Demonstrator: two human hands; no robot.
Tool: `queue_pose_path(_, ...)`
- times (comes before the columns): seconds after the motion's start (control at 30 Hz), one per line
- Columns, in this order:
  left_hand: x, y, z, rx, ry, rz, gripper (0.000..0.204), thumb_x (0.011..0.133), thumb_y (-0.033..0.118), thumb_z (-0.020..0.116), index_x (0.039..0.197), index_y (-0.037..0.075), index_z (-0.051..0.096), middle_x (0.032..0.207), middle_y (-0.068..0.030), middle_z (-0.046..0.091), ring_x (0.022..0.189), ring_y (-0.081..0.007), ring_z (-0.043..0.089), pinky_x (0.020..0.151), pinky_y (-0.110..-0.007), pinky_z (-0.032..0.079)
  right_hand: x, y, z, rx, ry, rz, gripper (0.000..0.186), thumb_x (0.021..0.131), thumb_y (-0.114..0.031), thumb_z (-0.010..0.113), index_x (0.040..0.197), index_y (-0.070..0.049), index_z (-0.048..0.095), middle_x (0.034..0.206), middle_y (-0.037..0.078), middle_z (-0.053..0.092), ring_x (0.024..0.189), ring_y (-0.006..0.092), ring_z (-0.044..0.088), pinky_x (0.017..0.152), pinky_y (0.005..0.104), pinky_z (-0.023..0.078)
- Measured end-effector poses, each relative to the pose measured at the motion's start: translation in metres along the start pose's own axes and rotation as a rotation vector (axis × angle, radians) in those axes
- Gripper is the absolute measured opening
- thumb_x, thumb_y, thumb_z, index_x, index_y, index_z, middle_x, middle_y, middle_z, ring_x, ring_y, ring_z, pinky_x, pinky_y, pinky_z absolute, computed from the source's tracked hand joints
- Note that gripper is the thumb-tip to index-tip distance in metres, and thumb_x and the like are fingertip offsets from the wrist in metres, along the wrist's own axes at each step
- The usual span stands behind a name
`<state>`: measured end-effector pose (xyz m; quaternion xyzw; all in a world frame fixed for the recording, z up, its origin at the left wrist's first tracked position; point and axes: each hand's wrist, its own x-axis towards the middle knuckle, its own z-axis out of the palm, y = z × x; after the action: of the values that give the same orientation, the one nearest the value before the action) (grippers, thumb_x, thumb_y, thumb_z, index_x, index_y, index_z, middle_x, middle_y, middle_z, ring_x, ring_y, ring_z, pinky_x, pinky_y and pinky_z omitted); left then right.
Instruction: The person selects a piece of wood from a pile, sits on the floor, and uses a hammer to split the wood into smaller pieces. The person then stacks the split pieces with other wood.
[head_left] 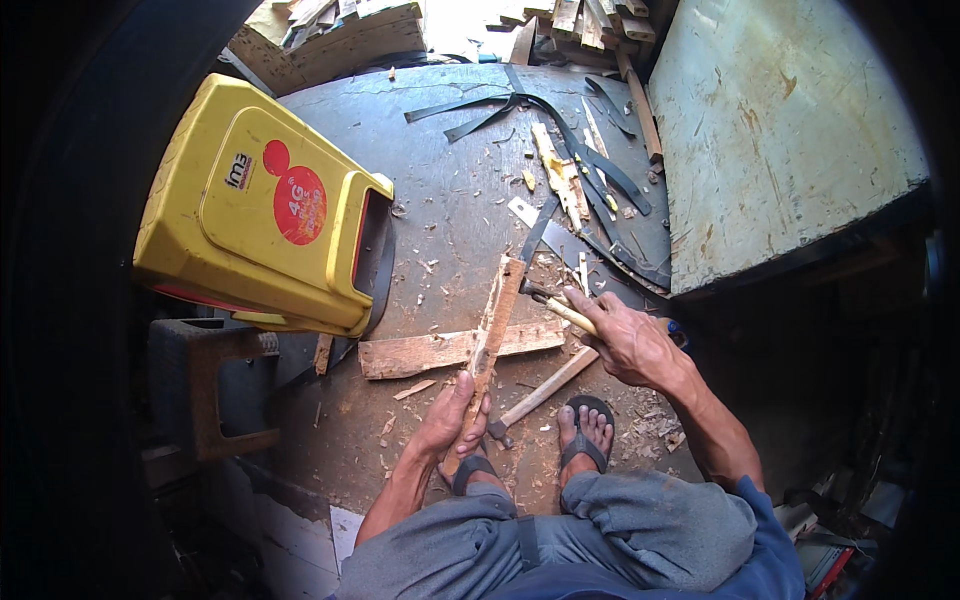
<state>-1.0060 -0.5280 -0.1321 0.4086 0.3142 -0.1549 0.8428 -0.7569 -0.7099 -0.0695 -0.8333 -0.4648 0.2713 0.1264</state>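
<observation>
At lower centre, the left hand [455,418] wraps around the lower end of a rough, splintered wooden strip [497,315], which slants up to mid-frame. The right hand [635,342], right of centre, its forearm angled in from lower right, grips the smooth pale handle of a dark-headed hammer [568,313] beside the strip's upper end. A flat, coarse-grained plank [415,355] lies behind.

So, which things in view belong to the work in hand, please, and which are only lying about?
In use:
wooden strip, held in the left hand
hammer-like tool, held in the right hand

Apparently just lying about:
hammer on the floor
loose plank
black straps
tipped yellow bin
</observation>
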Motion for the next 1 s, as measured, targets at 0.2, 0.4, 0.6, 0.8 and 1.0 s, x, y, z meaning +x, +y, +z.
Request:
queue_pose_path(0.2,-0.007,0.016,0.005,0.035,-0.056,-0.024,0.067,0.101,0.068,0.031,0.092,0.004,0.05,0.049,-0.0008,0.038,0.032,-0.0093,0.031,0.03,-0.025,0.028,0.006,0.013,0.008,0.161,0.001,0.039,0.032,0.096,-0.023,0.065,0.118,-0.003,0.053,0.081,0.027,0.063,0.076,0.0479,0.064,0.065,0.0555,0.048)
queue_pose_path(0.4,0.014,0.022,0.058,0.018,0.167,0.1,0.065,0.102,0.066,0.033,0.09,0.005,0.049,0.05,-0.0011,0.038,0.033,-0.01,0.032,0.03,-0.027,0.028,0.01,-0.006,0.047,0.276,0.267,0.235,0.019,0.094,-0.012,0.058,0.103,0.001,0.048,0.072,0.031,0.062,0.075,0.0533,0.062,0.067,0.0585,0.046)
queue_pose_path(0.6,0.038,-0.009,0.103,-0.2,0.217,0.243,0.072,0.098,0.074,0.024,0.098,0.006,0.047,0.053,-0.0036,0.04,0.036,-0.0134,0.037,0.033,-0.03,0.034,0.023,-0.049,0.061,0.443,0.318,0.229,0.022,0.092,-0.009,0.057,0.105,0.004,0.045,0.075,0.034,0.063,0.074,0.0527,0.066,0.066,0.059,0.051)
queue_pose_path(0.8,0.04,-0.003,0.094,-0.191,0.146,0.193,0.072,0.096,0.077,0.023,0.099,0.009,0.047,0.053,-0.0006,0.038,0.035,-0.0117,0.035,0.033,-0.028,0.034,0.015,-0.033,0.068,0.607,0.304,0.297,0.026,0.096,-0.015,0.056,0.111,0.005,0.051,0.078,0.029,0.065,0.075,0.0452,0.068,0.069,0.0515,0.053)
queue_pose_path(1.0,0.034,0.006,0.059,-0.271,-0.059,0.103,0.068,0.097,0.076,0.024,0.096,0.011,0.046,0.053,0.0012,0.036,0.035,-0.0093,0.033,0.032,-0.026,0.031,0.008,-0.002,0.048,1.113,-0.08,0.233,0.021,0.098,-0.016,0.058,0.113,-0.004,0.051,0.075,0.003,0.056,0.056,0.0151,0.053,0.051,0.0303,0.043)
